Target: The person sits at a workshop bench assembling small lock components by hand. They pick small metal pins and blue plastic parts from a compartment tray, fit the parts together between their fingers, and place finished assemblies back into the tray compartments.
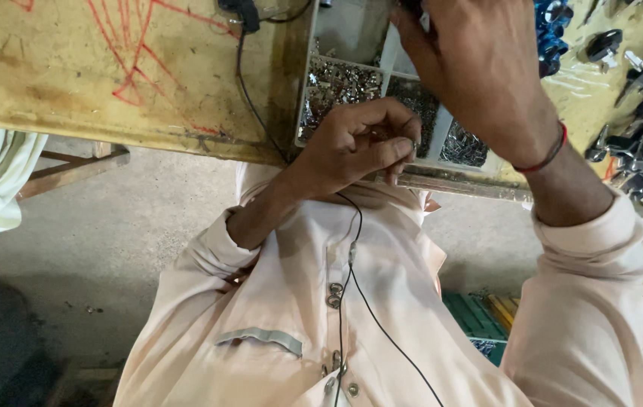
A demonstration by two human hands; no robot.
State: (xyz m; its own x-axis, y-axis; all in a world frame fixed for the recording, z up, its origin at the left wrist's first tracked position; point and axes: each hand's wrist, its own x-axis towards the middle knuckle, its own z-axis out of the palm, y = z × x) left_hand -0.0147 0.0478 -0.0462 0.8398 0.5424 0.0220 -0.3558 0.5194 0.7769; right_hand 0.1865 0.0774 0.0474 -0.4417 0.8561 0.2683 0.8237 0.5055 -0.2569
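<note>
Left hand (359, 147): fingers pinched together on a small metal part (414, 143), near the parts tray (382, 71). Right hand (480, 68): over the tray's far side, grip hidden.

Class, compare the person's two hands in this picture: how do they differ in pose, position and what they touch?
The left hand is curled closed, pinching a small metal part at the table edge; the right hand reaches farther out over the divided tray, fingers pointing into it. The left wrist is bare, while the right wrist wears a red thread band. What the right hand's fingertips hold is hidden. Both come out of pale peach sleeves.
</note>
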